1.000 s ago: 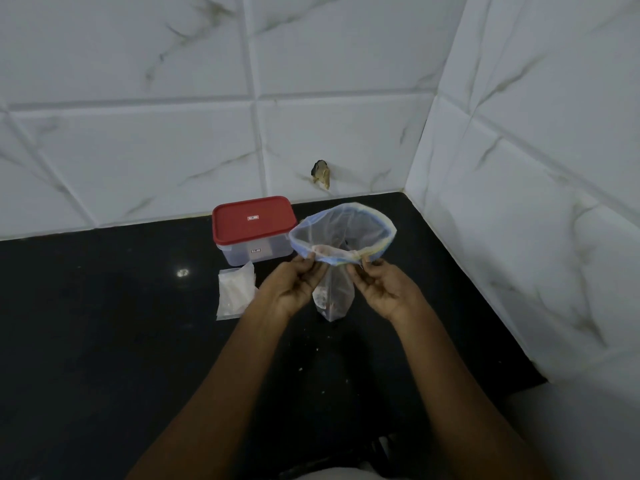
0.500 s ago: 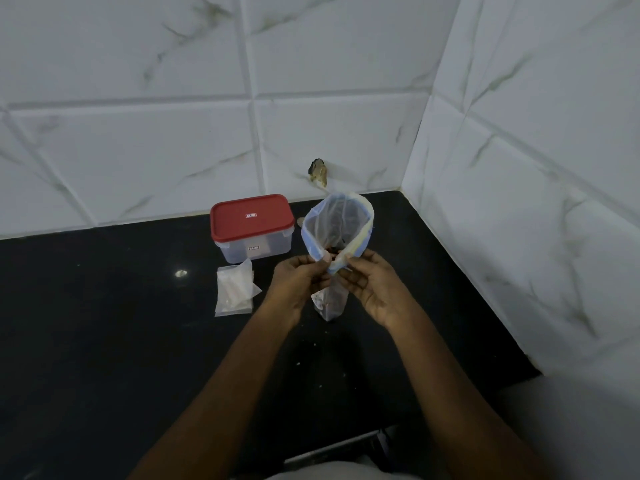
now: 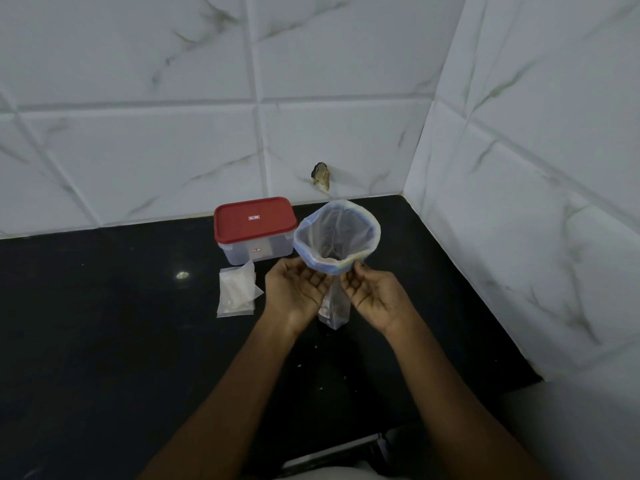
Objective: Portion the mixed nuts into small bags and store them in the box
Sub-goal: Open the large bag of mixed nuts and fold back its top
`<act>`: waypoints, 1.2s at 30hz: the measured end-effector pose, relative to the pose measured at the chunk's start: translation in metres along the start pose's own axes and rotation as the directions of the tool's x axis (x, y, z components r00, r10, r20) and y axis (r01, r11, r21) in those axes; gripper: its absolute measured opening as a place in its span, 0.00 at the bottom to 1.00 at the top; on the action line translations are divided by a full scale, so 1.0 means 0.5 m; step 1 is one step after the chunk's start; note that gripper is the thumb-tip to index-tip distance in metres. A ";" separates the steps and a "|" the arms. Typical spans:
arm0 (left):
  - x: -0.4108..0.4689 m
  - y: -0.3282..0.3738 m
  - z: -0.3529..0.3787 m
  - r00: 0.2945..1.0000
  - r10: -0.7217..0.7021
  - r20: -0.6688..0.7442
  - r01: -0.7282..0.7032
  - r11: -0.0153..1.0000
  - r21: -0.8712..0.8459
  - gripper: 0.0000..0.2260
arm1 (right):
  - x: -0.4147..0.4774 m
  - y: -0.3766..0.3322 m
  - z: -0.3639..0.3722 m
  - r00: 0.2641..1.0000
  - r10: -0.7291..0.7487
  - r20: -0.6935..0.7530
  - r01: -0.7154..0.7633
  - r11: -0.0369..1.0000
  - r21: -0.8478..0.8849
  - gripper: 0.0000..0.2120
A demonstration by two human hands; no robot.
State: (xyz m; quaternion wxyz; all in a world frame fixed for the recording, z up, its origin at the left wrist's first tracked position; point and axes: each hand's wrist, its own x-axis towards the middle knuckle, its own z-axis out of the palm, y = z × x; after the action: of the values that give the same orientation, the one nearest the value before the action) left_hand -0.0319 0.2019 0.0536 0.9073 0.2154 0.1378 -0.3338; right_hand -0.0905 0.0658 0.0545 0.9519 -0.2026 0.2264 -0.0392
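A clear zip bag (image 3: 337,237) with a blue rim stands upright on the black counter (image 3: 104,341), its mouth spread into a round opening. A few dark nuts show in its narrow bottom (image 3: 333,311). My left hand (image 3: 298,289) pinches the near left of the rim, palm turned up. My right hand (image 3: 377,296) pinches the near right of the rim. The clear storage box (image 3: 255,249) with a shut red lid (image 3: 255,220) sits behind and left of the bag. A flat stack of small empty bags (image 3: 237,294) lies in front of the box.
White marble-look tiled walls (image 3: 519,168) meet in a corner just behind and to the right of the bag. A small dark fitting (image 3: 321,174) sticks out of the back wall. A few crumbs dot the counter near my forearms.
The bag's mouth was squeezed narrow half a second ago and is now spread round again. My hands have turned palms-up and moved slightly apart.
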 end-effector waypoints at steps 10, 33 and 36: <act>0.036 0.036 0.038 0.970 0.173 -0.170 0.122 0.256 0.959 0.22 | 0.017 -0.036 0.013 0.988 0.001 -0.156 -0.128 0.575 -0.808 0.15; 0.180 0.106 0.116 0.967 0.212 0.142 -0.056 -0.368 0.928 0.16 | 0.160 -0.123 0.099 0.924 -0.377 0.058 -0.003 -0.159 -0.987 0.20; 0.193 0.101 0.127 0.924 0.297 0.240 -0.090 -0.442 0.892 0.15 | 0.185 -0.112 0.110 0.880 -0.436 0.188 0.021 -0.359 -0.933 0.14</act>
State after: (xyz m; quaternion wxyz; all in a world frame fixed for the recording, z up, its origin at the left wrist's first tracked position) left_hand 0.0797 0.1532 0.0858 0.3503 0.9112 -0.1876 -0.1086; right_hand 0.0178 0.0195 0.0833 0.3251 -0.9130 0.2377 -0.0646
